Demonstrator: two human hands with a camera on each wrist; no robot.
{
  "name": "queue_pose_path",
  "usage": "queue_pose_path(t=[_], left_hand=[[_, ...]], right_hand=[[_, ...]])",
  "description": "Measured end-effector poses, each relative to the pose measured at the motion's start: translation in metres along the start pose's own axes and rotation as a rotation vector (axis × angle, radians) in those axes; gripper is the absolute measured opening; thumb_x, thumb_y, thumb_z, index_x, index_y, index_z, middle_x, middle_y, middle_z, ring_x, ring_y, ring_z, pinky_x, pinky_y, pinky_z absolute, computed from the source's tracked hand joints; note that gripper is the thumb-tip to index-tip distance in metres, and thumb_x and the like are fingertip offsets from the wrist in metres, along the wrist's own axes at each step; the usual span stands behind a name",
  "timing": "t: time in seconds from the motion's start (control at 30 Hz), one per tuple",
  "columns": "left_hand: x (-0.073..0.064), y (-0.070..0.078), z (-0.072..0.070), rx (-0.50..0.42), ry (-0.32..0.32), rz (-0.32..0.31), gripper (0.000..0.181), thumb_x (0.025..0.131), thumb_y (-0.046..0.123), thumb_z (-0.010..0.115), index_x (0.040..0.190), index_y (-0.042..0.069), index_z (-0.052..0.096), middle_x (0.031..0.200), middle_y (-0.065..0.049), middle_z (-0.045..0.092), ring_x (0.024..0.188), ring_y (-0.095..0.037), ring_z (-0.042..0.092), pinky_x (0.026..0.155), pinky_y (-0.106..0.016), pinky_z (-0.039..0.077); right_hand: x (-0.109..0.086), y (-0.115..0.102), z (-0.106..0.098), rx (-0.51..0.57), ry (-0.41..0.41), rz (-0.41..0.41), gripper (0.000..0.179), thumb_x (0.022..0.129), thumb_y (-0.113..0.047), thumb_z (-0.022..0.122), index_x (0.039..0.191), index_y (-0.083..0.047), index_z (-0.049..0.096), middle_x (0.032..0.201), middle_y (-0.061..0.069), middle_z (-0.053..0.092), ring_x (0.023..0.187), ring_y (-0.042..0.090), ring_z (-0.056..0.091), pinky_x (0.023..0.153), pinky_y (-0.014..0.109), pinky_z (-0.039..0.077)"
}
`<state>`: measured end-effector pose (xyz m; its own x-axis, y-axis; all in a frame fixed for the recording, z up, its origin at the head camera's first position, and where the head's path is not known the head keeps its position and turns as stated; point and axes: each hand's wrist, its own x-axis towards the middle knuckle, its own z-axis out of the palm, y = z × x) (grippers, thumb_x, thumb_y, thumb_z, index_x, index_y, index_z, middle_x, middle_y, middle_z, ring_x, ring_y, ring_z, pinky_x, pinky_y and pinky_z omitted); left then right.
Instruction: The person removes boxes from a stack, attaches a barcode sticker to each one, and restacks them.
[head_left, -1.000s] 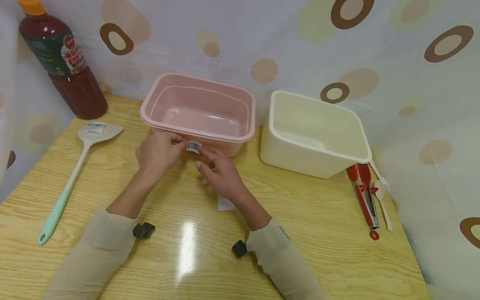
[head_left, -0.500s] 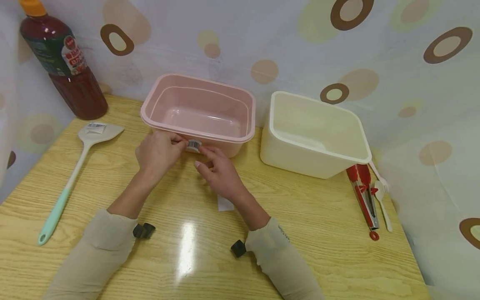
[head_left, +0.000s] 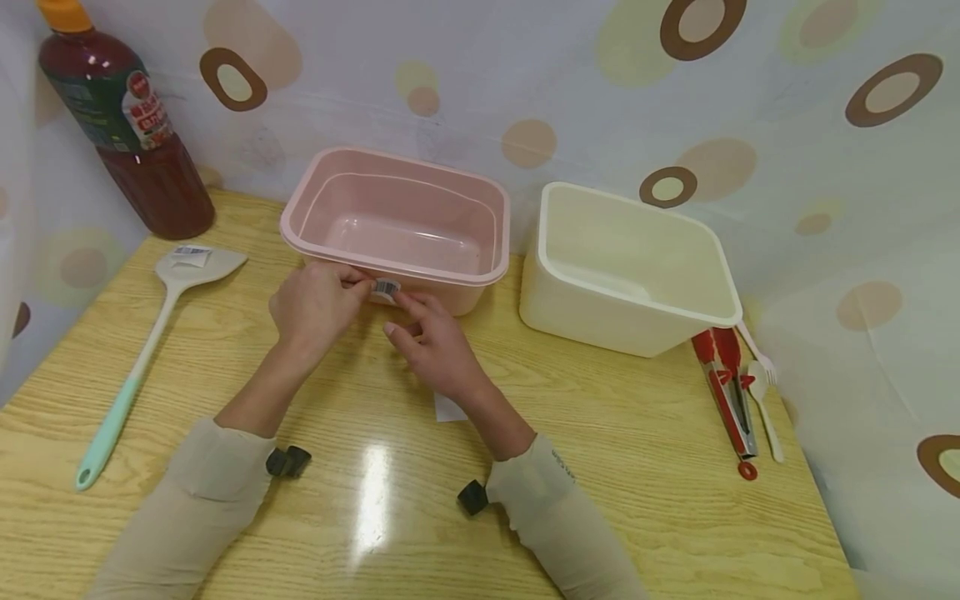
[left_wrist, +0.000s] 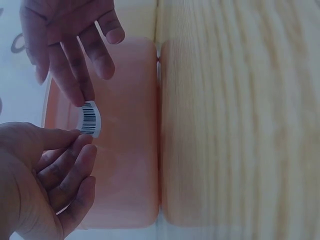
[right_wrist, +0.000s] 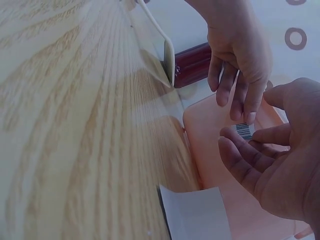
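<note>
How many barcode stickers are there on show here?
2: one, pinched by the left hand, is at the front of the pink bin; another lies on the spatula. Hidden surfaces may bear more.

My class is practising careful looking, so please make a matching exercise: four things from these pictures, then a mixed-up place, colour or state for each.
Column one
1. Left hand
2. Bottle
3. Tongs
4. Spatula

Column two
A. Beside the spoon, right of the cream bin
B. Pinching a barcode label at the pink bin
C. Mint-green handle
D. Orange cap

Pairs: 1-B, 2-D, 3-A, 4-C
</note>
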<state>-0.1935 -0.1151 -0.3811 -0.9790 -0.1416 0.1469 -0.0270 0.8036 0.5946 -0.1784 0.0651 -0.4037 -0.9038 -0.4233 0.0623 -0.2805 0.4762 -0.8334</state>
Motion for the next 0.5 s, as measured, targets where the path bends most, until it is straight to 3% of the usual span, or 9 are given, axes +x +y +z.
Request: queue_pose_path(t=[0.5], left_hand=[[0.0002,-0.0001,0.001,-0.002,0.024,-0.004,0.019,0.094,0.035,0.067,0.092,0.025,0.083,0.093,-0.007,0.079,0.083,-0.036,0.072,0.065,-0.051,0.049]], right_hand=[[0.0006,-0.0003,-0.002,0.01,0.009,0.016,0.057,0.103,-0.023,0.058,0.153,-0.002,0.041,0.152,0.014,0.044,0.109,0.027,0.069,0.074,0.023,0.059]])
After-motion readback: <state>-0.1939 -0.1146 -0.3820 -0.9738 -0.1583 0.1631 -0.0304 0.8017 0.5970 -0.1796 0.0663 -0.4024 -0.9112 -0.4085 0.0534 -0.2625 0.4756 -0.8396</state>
